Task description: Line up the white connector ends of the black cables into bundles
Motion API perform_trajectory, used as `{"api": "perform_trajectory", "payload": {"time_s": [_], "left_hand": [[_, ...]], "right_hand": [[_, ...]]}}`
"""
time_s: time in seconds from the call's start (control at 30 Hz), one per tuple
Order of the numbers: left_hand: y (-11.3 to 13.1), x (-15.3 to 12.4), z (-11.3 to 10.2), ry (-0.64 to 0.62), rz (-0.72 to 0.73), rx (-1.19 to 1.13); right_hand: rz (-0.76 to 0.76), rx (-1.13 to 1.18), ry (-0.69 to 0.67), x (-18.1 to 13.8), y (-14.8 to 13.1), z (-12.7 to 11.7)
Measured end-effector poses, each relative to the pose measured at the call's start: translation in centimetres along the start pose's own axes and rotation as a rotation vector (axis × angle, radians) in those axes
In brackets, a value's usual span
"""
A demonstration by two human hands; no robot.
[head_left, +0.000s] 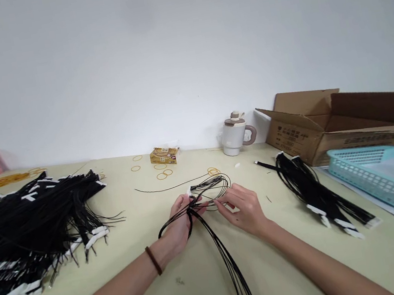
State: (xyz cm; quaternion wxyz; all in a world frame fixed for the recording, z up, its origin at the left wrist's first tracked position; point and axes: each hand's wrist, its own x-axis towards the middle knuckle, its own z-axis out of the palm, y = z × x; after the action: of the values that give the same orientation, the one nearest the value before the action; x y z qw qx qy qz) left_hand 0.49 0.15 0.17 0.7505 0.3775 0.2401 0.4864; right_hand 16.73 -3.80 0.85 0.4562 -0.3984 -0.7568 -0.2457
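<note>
While the left hand (180, 216) closes around the gathered part of a black cable bundle (228, 254), the right hand (243, 205) works at its looped end, thumb and forefinger pressed together on a thin strand (212, 202); whether that strand is wire or elastic, I cannot tell. The bundle sits mid-table, between the two hands, its long tails running toward five o'clock off the near edge. The left grip falls just beside a white connector (189, 190), probably so the wires stay collected and the right fingers are free for finer handling.

Taking the bundle as the clock's centre, a broad heap of black cable harnesses (21, 214) spreads at nine o'clock, and a smaller group of harnesses (315, 192) lies at three, seemingly set apart so the two lots do not mix. Loose rubber bands (164, 174) lie at eleven, others just beyond the loop at one, presumably for easy reach. The handled tumbler (231, 137) stands upright near the wall at one o'clock, apparently out of the way; the open cardboard carton (294, 138) and turquoise plastic basket (375, 187) occupy two to three.
</note>
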Motion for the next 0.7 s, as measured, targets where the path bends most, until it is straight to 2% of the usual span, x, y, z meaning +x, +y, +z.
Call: {"api": "perform_trajectory", "payload": {"time_s": [0.13,0.33,0.7], "left_hand": [[-0.06,0.18,-0.13,-0.002,0.007,0.011],[-0.3,0.4,-0.66,-0.063,0.05,0.065],[-0.32,0.52,-0.58,-0.045,0.074,0.103]], "right_hand": [[0.0,-0.01,0.0,-0.03,0.13,0.03],[0.04,-0.035,-0.077,-0.16,0.09,-0.08],[0.191,0.109,-0.074,0.12,-0.31,-0.2]]}}
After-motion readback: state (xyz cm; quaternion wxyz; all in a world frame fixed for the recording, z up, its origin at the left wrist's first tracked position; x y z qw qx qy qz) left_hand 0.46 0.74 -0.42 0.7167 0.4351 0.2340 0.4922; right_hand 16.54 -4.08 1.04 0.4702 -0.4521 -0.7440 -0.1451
